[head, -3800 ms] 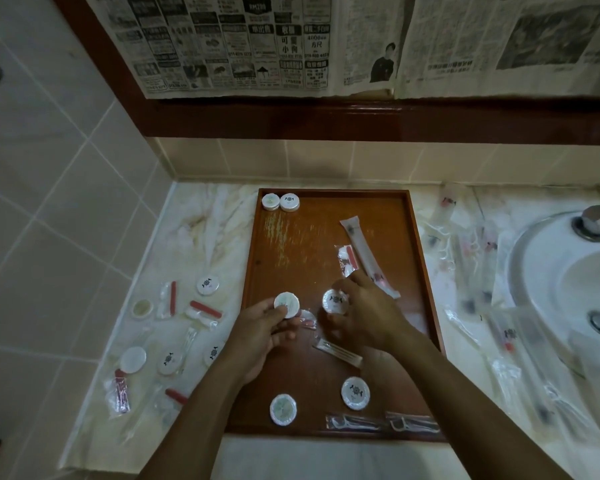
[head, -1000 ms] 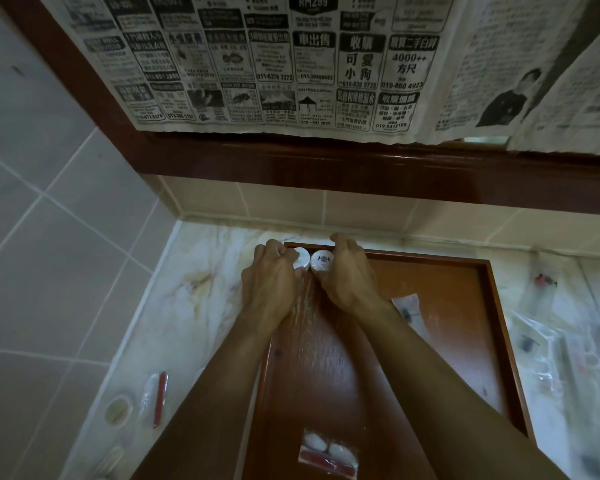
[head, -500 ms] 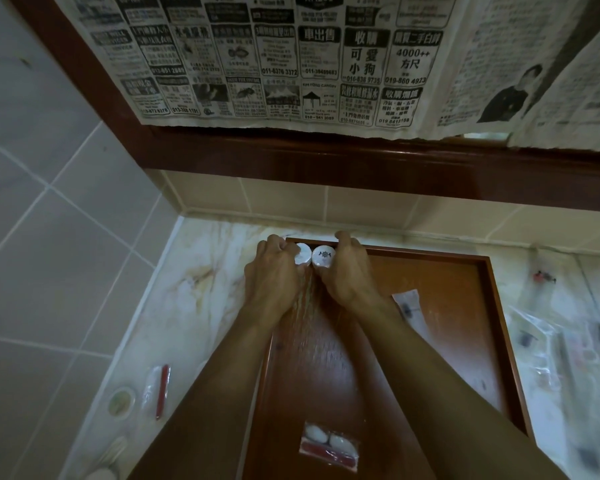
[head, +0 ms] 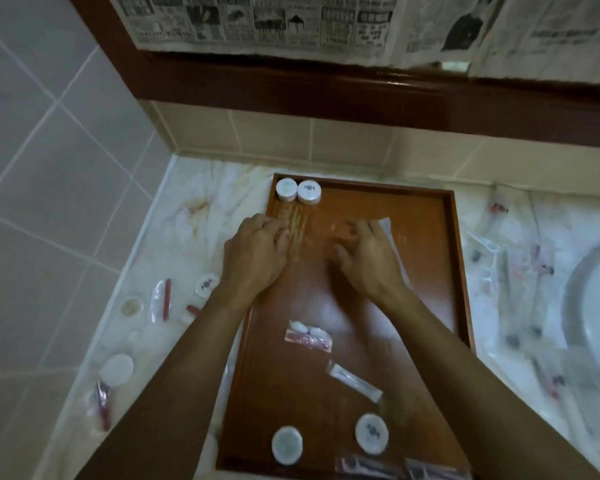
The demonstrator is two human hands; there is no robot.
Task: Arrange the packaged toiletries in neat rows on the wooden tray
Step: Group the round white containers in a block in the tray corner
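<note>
Left hand (head: 253, 258) and right hand (head: 368, 261) both hover over the wooden tray (head: 459, 258), grip slack, fingers loosely curled and apart, holding nothing.

Done so far, by my read: only 2 round packs (head: 298, 191) set touching side by side in the tray's far-left corner, the start of row 1.

Left to do: the rest of the tray is unsorted. The cotton-bud packet (head: 309, 336) sits mid-tray, long axis approx. across it. The slim sachet (head: 355, 382) lies nearer, diagonal, pointing near-right. 2 more round packs (head: 371, 434) are at the near end. Many packets are off the tray on the desk (head: 201, 188), both sides, e.g. red-tube sachet (head: 161, 299) left of the tray, long axis near/far.
</note>
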